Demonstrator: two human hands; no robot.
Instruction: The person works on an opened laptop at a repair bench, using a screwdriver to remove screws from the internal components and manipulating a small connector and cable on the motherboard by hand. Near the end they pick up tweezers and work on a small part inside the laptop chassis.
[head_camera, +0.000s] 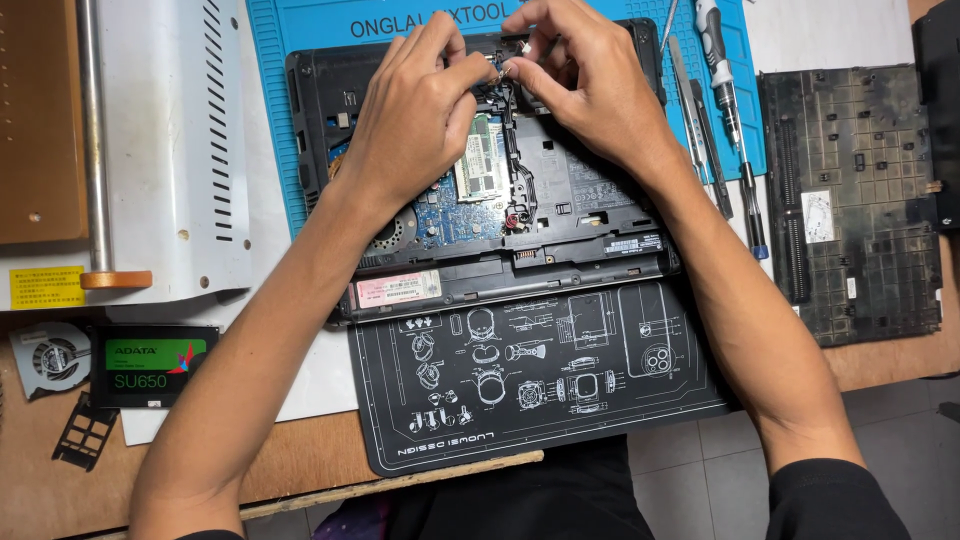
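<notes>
Black plastic laptop (560, 205), fingers (478, 72) pinching connector (497, 66)

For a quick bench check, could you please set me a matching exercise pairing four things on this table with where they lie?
Things:
1. opened laptop
2. solid-state drive
3. screwdriver
4. removed bottom cover

Places:
A. far right, on the bare wooden table
B. under both hands, on the blue mat
C. at the mat's right edge, right of the laptop
D. lower left, beside a loose fan

Pairs: 1-B, 2-D, 3-C, 4-A
</notes>
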